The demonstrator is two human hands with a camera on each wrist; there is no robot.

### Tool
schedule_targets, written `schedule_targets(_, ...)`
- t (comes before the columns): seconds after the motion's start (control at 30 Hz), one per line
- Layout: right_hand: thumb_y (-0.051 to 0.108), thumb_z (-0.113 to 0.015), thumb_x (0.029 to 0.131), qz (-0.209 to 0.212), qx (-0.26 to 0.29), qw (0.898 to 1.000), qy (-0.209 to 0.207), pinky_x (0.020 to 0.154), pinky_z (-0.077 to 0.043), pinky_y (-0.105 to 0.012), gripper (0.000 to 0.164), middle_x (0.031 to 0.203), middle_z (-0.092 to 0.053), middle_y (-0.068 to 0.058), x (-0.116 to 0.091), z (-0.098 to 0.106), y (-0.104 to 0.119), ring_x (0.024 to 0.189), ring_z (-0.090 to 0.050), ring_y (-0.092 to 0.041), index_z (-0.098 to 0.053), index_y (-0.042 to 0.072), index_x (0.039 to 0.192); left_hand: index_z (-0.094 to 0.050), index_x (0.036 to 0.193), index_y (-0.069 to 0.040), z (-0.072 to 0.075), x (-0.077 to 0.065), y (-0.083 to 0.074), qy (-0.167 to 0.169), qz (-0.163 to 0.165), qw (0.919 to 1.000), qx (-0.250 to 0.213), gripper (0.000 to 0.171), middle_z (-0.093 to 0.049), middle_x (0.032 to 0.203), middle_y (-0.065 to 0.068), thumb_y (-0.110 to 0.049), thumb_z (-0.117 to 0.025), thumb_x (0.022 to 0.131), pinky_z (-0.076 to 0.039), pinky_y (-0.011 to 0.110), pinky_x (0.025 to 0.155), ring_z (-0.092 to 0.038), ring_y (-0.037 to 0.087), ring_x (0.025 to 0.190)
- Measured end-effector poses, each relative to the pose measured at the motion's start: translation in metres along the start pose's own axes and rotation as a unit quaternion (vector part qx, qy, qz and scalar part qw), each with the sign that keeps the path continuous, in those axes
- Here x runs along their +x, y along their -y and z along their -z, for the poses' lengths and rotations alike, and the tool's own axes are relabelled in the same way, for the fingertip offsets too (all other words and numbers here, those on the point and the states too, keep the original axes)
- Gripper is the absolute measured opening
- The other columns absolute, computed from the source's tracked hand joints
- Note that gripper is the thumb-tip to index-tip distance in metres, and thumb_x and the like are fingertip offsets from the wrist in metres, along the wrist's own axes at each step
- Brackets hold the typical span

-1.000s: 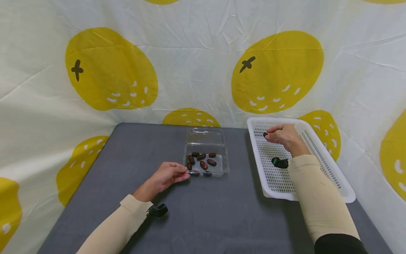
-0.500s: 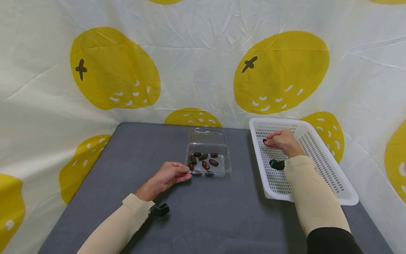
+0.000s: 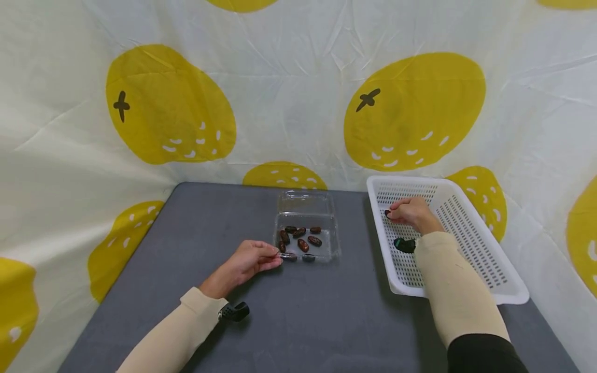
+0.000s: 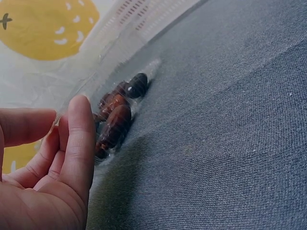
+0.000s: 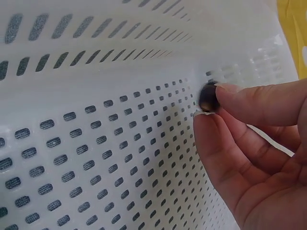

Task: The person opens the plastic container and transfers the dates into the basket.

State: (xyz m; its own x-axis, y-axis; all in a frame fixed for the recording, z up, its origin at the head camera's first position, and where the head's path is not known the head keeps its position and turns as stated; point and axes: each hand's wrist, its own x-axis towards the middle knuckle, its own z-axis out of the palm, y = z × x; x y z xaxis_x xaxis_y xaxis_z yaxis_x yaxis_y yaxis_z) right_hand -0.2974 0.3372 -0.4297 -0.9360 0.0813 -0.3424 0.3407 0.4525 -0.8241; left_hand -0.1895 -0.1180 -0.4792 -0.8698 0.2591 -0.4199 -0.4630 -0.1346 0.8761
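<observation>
My left hand (image 3: 254,259) pinches the near left corner of a clear plastic clamshell container (image 3: 330,243), whose lid lies open toward the back. Several brown dates (image 3: 303,244) lie inside it, most of them in its left half. In the left wrist view, the thumb and fingertips meet at the container's thin rim, with dates (image 4: 117,124) showing through the plastic. Inside the white basket (image 3: 380,247), my right hand (image 3: 412,213) holds one dark date (image 5: 208,97) between thumb and fingertips, close over the perforated floor.
The basket stands at the right of the grey table (image 3: 326,316), apart from the container. A white curtain (image 3: 289,93) printed with yellow fruit hangs behind and at both sides. Each wrist carries a small black camera (image 3: 235,312).
My right hand has come a little nearer and lower within the basket, still holding the date. My left hand keeps its grip on the container's corner.
</observation>
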Motion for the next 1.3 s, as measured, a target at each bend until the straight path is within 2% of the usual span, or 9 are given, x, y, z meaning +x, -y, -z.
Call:
schedule_targets(0.13, 0.003, -0.073, 0.094, -0.002, -0.001, 1.0, -0.004, 0.073, -0.067, -0.028, 0.04, 0.083, -0.072, 0.0, 0.001, -0.002, -0.002, 0.076, -0.072, -0.014, -0.061, -0.013, 0.128, -0.061, 0.121, 0.017, 0.001, -0.001, -0.001, 0.002, 0.001, 1.0, -0.003, 0.026, -0.076, 0.092, 0.012, 0.003, -0.064, 0.099, -0.068, 0.028, 0.078, -0.077, 0.017, 0.081)
schedule_targets(0.3, 0.008, -0.071, 0.097, 0.013, -0.005, 1.0, -0.005, 0.08, -0.067, -0.029, 0.043, 0.092, -0.071, 0.001, -0.005, 0.002, 0.001, 0.08, -0.071, -0.013, -0.059, -0.012, 0.134, -0.062, 0.119, 0.016, 0.001, -0.001, -0.001, 0.005, 0.0, 1.0, -0.005, 0.023, -0.076, 0.091, 0.011, 0.003, -0.065, 0.099, -0.068, 0.028, 0.078, -0.077, 0.016, 0.081)
schedule_targets(0.5, 0.007, -0.068, 0.1, 0.043, 0.039, 0.998, 0.005, 0.083, -0.067, -0.028, 0.047, 0.09, -0.071, 0.004, -0.011, 0.005, 0.011, 0.08, -0.073, -0.011, -0.053, -0.015, 0.139, -0.064, 0.117, 0.014, 0.002, -0.001, -0.001, 0.005, -0.001, 1.0, -0.004, 0.021, -0.076, 0.091, 0.011, 0.003, -0.066, 0.099, -0.067, 0.028, 0.079, -0.077, 0.016, 0.082)
schedule_targets(0.67, 0.006, -0.067, 0.1, 0.068, 0.058, 0.996, 0.018, 0.087, -0.067, -0.03, 0.045, 0.09, -0.07, 0.006, -0.017, 0.003, 0.025, 0.081, -0.074, -0.01, -0.054, -0.016, 0.137, -0.063, 0.115, 0.014, 0.004, 0.0, 0.0, 0.008, -0.002, 0.9999, -0.009, 0.018, -0.075, 0.089, 0.01, 0.005, -0.064, 0.099, -0.067, 0.027, 0.078, -0.076, 0.016, 0.081)
schedule_targets(0.8, 0.006, -0.07, 0.099, 0.085, 0.074, 0.994, 0.015, 0.083, -0.067, -0.027, 0.042, 0.087, -0.07, 0.007, -0.024, 0.0, 0.039, 0.08, -0.075, -0.01, -0.057, -0.015, 0.133, -0.065, 0.112, 0.013, 0.003, 0.0, 0.001, 0.012, -0.006, 0.9998, -0.014, 0.015, -0.075, 0.089, 0.01, 0.005, -0.064, 0.099, -0.067, 0.027, 0.077, -0.076, 0.016, 0.08)
schedule_targets(1.03, 0.004, -0.073, 0.096, 0.087, 0.106, 0.99, 0.018, 0.084, -0.067, -0.028, 0.029, 0.088, -0.07, 0.005, -0.032, -0.005, 0.063, 0.081, -0.074, -0.012, -0.067, -0.007, 0.122, -0.064, 0.115, 0.013, 0.003, 0.001, -0.001, 0.013, -0.006, 0.9999, -0.004, 0.017, -0.075, 0.09, 0.01, 0.003, -0.063, 0.101, -0.067, 0.028, 0.079, -0.077, 0.016, 0.082)
schedule_targets(1.2, -0.002, -0.071, 0.095, 0.105, 0.129, 0.986, 0.032, 0.082, -0.067, -0.028, 0.027, 0.087, -0.07, 0.004, -0.037, -0.012, 0.073, 0.079, -0.075, -0.012, -0.066, -0.011, 0.12, -0.065, 0.112, 0.011, 0.004, 0.001, 0.001, 0.013, -0.007, 0.9999, -0.003, 0.014, -0.075, 0.091, 0.01, 0.003, -0.063, 0.101, -0.068, 0.028, 0.079, -0.077, 0.017, 0.083)
schedule_targets(1.3, -0.003, -0.071, 0.095, 0.117, 0.135, 0.983, 0.046, 0.082, -0.067, -0.029, 0.032, 0.087, -0.071, 0.004, -0.041, -0.016, 0.077, 0.079, -0.075, -0.012, -0.062, -0.014, 0.124, -0.065, 0.112, 0.01, 0.004, 0.001, 0.001, 0.011, -0.007, 0.9999, -0.004, 0.014, -0.075, 0.092, 0.011, 0.003, -0.063, 0.101, -0.068, 0.028, 0.08, -0.077, 0.017, 0.083)
